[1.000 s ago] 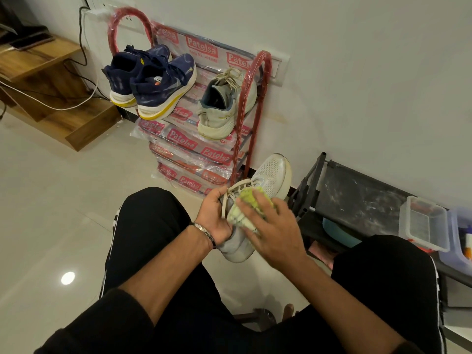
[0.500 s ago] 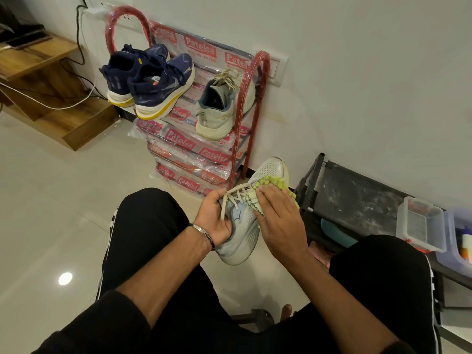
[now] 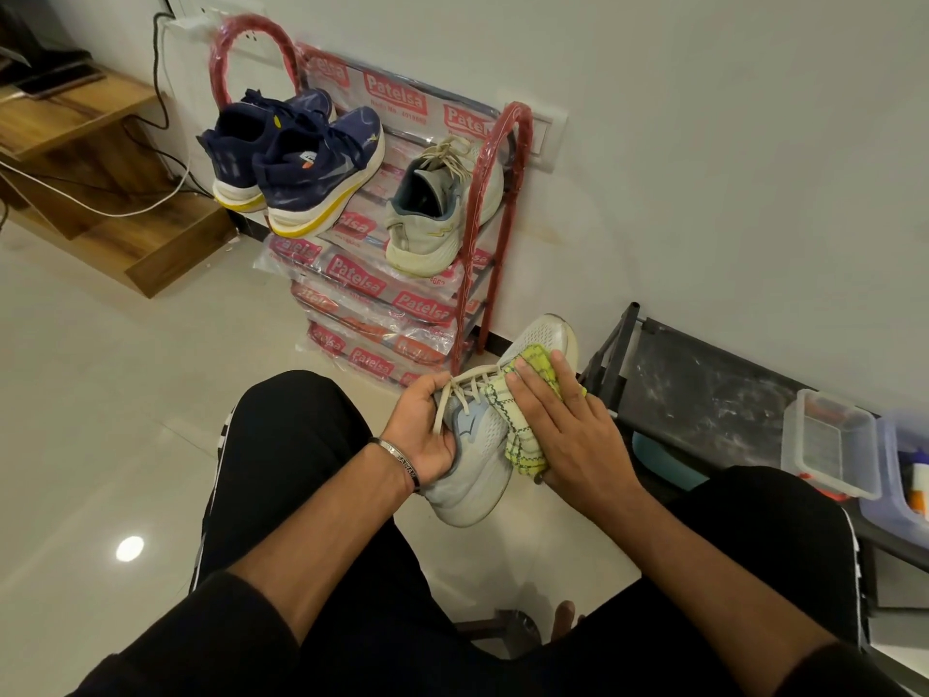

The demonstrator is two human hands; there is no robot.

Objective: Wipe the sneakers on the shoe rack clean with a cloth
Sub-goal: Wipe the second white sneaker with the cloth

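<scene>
A pale grey-white sneaker [image 3: 482, 470] hangs in the air between my knees, toe pointing toward the wall. My left hand [image 3: 427, 430] grips it at the collar and laces. My right hand [image 3: 573, 435] presses a yellow-green checked cloth [image 3: 523, 420] flat against the sneaker's right side. The red shoe rack [image 3: 482, 233], still wrapped in printed plastic, stands against the wall ahead. On its top shelf sit a navy pair with yellow soles [image 3: 296, 168] at the left and one matching pale sneaker [image 3: 437, 213] at the right.
A black low rack [image 3: 704, 394] stands to the right, with clear plastic boxes [image 3: 829, 445] on it. A wooden unit [image 3: 100, 183] with cables lies at the left. Glossy white floor tiles stretch to the left of my knees.
My right hand has slid the cloth from the laces and tongue out along the sneaker's right side toward the toe. The left hand keeps the same hold.
</scene>
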